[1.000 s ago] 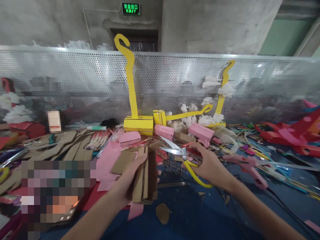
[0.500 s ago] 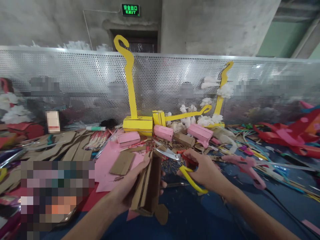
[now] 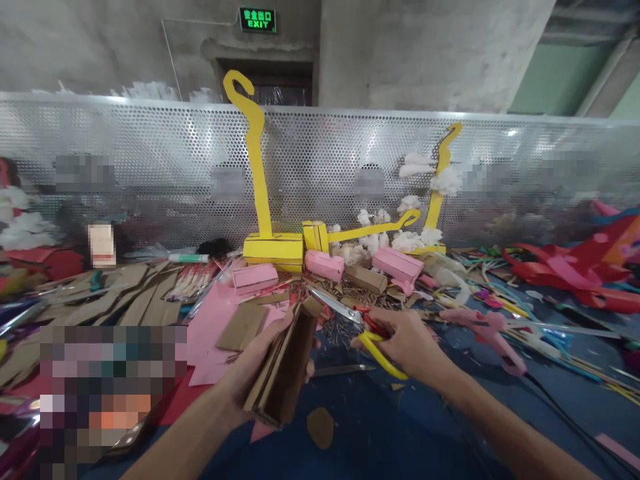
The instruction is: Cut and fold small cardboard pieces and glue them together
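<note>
Head cam, only view. Open cdbd box (image 3: pixel 270 383) is being held low-center, tilted, long axis running away & slightly R, open side facing up/R. Box is being gripped by L hand (image 3: pixel 245 373): fingers curled round, thumb along L wall, fingertips showing past R side. Scissors (image 3: pixel 347 311) are being gripped by R hand (image 3: pixel 407 343), fingers curled round red/yellow handles; blades looking near together, exact gap can't be told.

Why: box prob. being held from L/below so mouth & far end are being left accessible from R side. Blades are being pointed L & away, near far-end flap, apparently so edges are being put in reach; contact can't be told. Pink sheet (image 3: pixel 205 347) is being parked L, prob. for easy reach; yellow box (image 3: pixel 273 251) at back by mesh panel (image 3: pixel 320 160), prob. out of the way.

Edges/room: far side is being bounded by pink boxes (image 3: pixel 397 265) & scraps, R by glue gun (image 3: pixel 500 333) + cord. Most room is being offered btwn forearms on blue tabletop (image 3: pixel 365 433), w/ round cdbd scrap (image 3: pixel 320 428) & metal strip (image 3: pixel 345 369) lying there. Lower L is being masked by pixelation, contents can't be told.
</note>
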The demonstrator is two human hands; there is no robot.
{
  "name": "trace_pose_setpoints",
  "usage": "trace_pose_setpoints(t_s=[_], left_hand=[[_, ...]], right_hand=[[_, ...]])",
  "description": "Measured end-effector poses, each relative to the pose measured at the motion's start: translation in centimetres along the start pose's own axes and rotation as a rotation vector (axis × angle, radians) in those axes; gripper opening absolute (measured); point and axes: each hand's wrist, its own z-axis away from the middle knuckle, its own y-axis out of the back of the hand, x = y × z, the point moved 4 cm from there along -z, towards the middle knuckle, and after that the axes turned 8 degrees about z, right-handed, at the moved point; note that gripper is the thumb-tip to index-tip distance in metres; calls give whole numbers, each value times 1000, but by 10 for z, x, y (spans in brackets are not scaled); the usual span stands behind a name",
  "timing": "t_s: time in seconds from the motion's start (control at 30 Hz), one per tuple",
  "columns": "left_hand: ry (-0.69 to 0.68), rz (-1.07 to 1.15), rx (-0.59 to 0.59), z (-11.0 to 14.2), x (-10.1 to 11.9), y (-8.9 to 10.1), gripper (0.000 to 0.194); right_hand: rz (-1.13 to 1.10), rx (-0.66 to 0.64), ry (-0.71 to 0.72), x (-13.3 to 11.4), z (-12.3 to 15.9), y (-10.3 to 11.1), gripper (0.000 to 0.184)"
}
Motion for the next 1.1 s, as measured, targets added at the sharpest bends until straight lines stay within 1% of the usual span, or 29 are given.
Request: trace_pose_setpoints(t_s=[0.13,0.27,0.3,0.37,0.43,0.5,0.57,0.7,0.77,0.83,0.93,1.1], left_hand=[[-13,13,6,2,2,-2,40],[-22,31,29,2,3,-3,38],[-30,34,42,2,4,-3,38],[-45,40,76,2,4,-1,38],[-50,50,97,2,4,1,38],[-31,58,84,2,3,3,40],[2,43,44,2,1,4,43],[52,-31,-26,2,-4,5,50],[77,-56,-36,1,-5,6,53],[98,-68,-37,1,-7,7,55],[90,-59,-37,0,-6,7,53],[35,-26,-52,2,-3,0,46]], right_hand=[[15,45,-57,5,-4,-3,39],[41,23,-56,4,-4,-3,33],[40,12,-40,2,-3,-2,34],[41,2,-8,-2,0,-1,41],[42,1,0,-6,3,-1,46],[31,3,-10,-10,4,-2,48],[-1,1,-15,-12,4,-3,48],[-30,23,13,-18,2,-1,42],[-15,-2,27,-20,1,-1,36],[-16,-62,19,-21,0,-2,31],[-21,-97,-2,-21,1,-2,34],[13,-67,2,-18,3,-1,40]])
